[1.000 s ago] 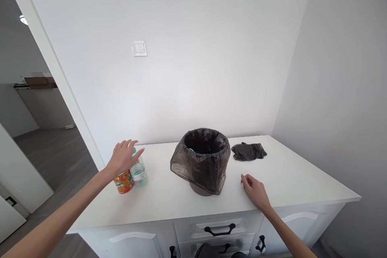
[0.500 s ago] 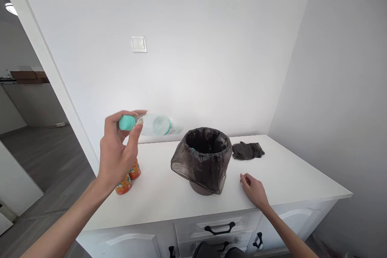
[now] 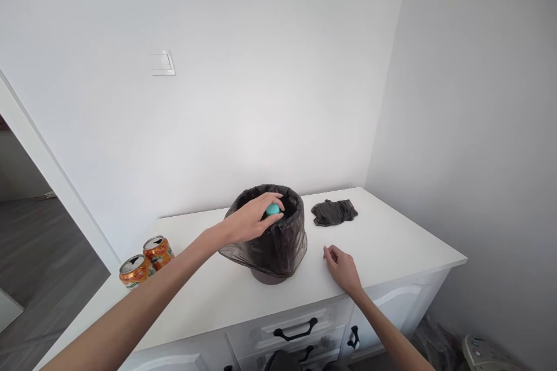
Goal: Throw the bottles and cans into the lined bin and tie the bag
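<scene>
My left hand (image 3: pixel 255 217) is over the mouth of a small trash bin (image 3: pixel 268 277) lined with a black plastic bag (image 3: pixel 278 249). Its thumb and fingers grip a plastic bottle by its teal cap (image 3: pixel 272 209); the rest of the bottle is hidden inside the bag. My right hand (image 3: pixel 342 269) rests on the counter to the right of the bin, its fingers curled in and nothing seen in them. Left of the bin, two opened orange drink cans, a front can (image 3: pixel 136 271) and a rear can (image 3: pixel 158 251), stand side by side, partly behind my left forearm.
A crumpled black plastic bag (image 3: pixel 334 213) lies on the white countertop (image 3: pixel 391 249) right of the bin, towards the wall. Beneath are cabinet drawers with black handles (image 3: pixel 296 329). A light switch (image 3: pixel 162 62) is on the wall behind.
My left hand has carried the bottle rightward and down, from above the cans into the bin's mouth. The view has turned a little to the right. My right hand stays on the counter.
</scene>
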`<state>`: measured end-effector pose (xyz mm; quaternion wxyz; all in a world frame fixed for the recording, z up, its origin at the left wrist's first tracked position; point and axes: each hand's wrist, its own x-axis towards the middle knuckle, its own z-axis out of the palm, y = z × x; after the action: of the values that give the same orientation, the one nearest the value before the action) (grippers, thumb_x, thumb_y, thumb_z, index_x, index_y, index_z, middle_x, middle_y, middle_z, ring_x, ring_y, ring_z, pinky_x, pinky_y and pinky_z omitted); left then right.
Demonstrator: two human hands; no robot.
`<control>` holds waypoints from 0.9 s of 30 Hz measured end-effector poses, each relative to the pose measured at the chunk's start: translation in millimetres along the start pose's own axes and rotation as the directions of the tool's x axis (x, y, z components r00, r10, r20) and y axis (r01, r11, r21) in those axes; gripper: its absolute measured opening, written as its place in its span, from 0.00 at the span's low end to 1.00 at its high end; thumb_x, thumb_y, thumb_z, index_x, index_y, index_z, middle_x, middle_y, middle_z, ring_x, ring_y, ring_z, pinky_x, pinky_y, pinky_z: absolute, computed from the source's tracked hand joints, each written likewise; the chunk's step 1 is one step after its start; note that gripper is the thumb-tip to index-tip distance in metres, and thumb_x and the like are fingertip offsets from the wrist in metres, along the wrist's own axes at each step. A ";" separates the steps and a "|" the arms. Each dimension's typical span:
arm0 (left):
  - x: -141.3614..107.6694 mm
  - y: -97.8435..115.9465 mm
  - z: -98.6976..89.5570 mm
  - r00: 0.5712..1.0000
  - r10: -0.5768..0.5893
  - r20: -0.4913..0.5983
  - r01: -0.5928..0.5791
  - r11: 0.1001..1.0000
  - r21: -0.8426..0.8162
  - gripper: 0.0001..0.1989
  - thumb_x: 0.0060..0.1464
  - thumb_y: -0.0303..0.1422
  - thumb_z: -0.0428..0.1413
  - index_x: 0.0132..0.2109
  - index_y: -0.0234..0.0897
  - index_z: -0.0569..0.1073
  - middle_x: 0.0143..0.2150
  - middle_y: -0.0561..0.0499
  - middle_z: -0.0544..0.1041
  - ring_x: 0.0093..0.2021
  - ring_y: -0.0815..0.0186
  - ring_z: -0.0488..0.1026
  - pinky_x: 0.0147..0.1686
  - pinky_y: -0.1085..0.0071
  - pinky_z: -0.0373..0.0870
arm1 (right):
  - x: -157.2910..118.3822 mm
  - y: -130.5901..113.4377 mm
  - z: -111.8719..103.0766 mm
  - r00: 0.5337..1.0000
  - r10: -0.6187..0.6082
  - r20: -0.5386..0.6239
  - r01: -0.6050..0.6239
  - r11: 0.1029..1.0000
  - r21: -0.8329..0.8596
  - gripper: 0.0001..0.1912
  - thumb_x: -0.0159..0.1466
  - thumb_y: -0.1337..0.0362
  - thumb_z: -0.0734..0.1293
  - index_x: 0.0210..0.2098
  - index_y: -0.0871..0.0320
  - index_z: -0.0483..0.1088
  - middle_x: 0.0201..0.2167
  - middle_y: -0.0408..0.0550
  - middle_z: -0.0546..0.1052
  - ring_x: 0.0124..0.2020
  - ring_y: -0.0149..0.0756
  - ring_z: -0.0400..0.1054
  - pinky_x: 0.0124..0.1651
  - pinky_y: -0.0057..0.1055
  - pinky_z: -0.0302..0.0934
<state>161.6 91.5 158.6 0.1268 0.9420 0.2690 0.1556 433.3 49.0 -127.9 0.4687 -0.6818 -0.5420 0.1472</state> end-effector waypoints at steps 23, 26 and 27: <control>-262.3 -157.7 -28.4 0.562 -0.652 -0.509 0.795 0.596 0.113 0.40 0.59 0.59 0.45 0.65 0.32 0.64 0.68 0.33 0.68 0.65 0.42 0.66 0.62 0.50 0.64 | -15.0 7.0 3.5 0.999 0.001 0.038 0.003 0.995 -0.098 0.29 0.69 0.38 0.53 0.27 0.52 0.67 0.23 0.47 0.75 0.26 0.41 0.67 0.34 0.33 0.57; -270.1 -166.3 -12.3 0.541 -0.700 -0.466 0.828 0.539 0.151 0.45 0.55 0.59 0.47 0.67 0.26 0.62 0.67 0.27 0.69 0.65 0.40 0.67 0.59 0.51 0.67 | -15.9 9.8 6.1 0.999 0.000 0.038 0.004 0.993 -0.122 0.29 0.69 0.38 0.53 0.26 0.52 0.67 0.23 0.47 0.75 0.26 0.41 0.67 0.34 0.33 0.57; -271.6 -165.9 -8.1 0.537 -0.714 -0.450 0.835 0.525 0.165 0.44 0.55 0.58 0.47 0.66 0.26 0.63 0.65 0.26 0.70 0.64 0.40 0.69 0.57 0.52 0.68 | -16.0 10.5 6.8 0.999 -0.001 0.040 0.006 0.992 -0.129 0.28 0.68 0.38 0.54 0.26 0.52 0.67 0.23 0.47 0.75 0.26 0.40 0.67 0.34 0.33 0.57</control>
<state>-138.0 80.9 51.4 -0.0384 0.6835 0.7056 0.1828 428.9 38.5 -144.6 0.4130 -0.7067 -0.5608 0.1245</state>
